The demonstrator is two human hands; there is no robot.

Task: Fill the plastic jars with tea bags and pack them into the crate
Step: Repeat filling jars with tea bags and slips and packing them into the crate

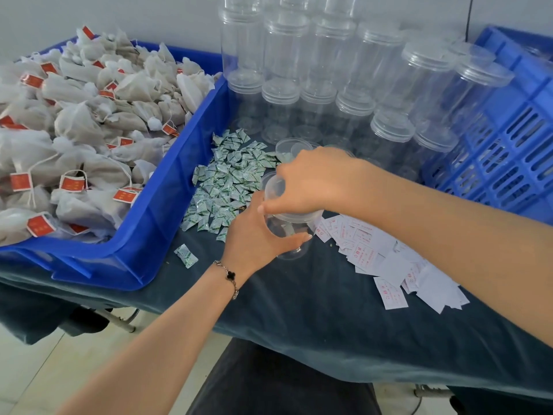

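Note:
A clear plastic jar (291, 235) stands on the dark cloth in front of me. My left hand (257, 235) grips its side from the left. My right hand (311, 181) reaches over the jar's top and holds a clear lid (273, 185) at its mouth. A blue tray (167, 187) at the left is heaped with white tea bags (80, 124) bearing red tags. A blue slatted crate (508, 145) stands at the right.
Several empty lidded jars (329, 70) are stacked at the back. Small green-and-white sachets (227, 181) lie piled between tray and jar. White paper slips with red print (383, 259) are scattered at the right. A loose lid (291, 146) lies behind my right hand.

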